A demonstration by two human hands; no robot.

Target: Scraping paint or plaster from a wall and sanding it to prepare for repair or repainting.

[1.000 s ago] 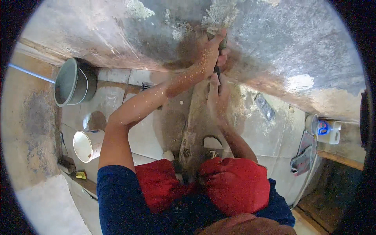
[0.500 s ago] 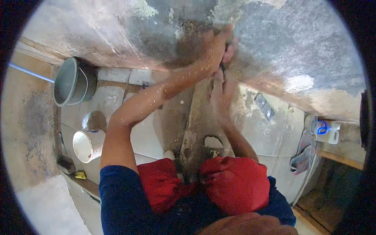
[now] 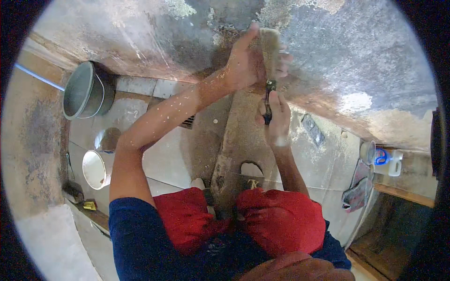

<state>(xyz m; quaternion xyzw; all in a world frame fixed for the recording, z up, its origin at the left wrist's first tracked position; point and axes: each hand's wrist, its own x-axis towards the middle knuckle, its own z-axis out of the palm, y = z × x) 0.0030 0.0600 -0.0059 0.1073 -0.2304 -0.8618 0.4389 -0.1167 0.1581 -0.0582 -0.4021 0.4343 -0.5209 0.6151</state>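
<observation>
My right hand point(image 3: 277, 114) is wrapped round the black handle of a scraper point(image 3: 270, 54). The tool points away from me, its flat blade coated in pale dust. Beside the blade, my left hand point(image 3: 246, 61) has its thumb raised at the blade's left edge. Its fingertips show past the right edge, behind the blade; whether they touch it I cannot tell. Pale flecks dot my left forearm. Just beyond both hands rises the wall point(image 3: 323, 61), grey and patchy, with flaking paint and bare pale spots.
A dark bucket point(image 3: 78, 91) with a wire handle stands at the far left, a white pail point(image 3: 95, 169) nearer. A dusty flat block point(image 3: 312, 129) lies on the tiled floor by the wall. On the right are a cloth point(image 3: 356, 192) and a white jug point(image 3: 395, 164). A yellow object point(image 3: 90, 205) lies left.
My left hand has opened out from the scraper, its thumb now apart. The scraper, blurred and mostly covered before, now shows its blade and handle; my right hand keeps hold of it.
</observation>
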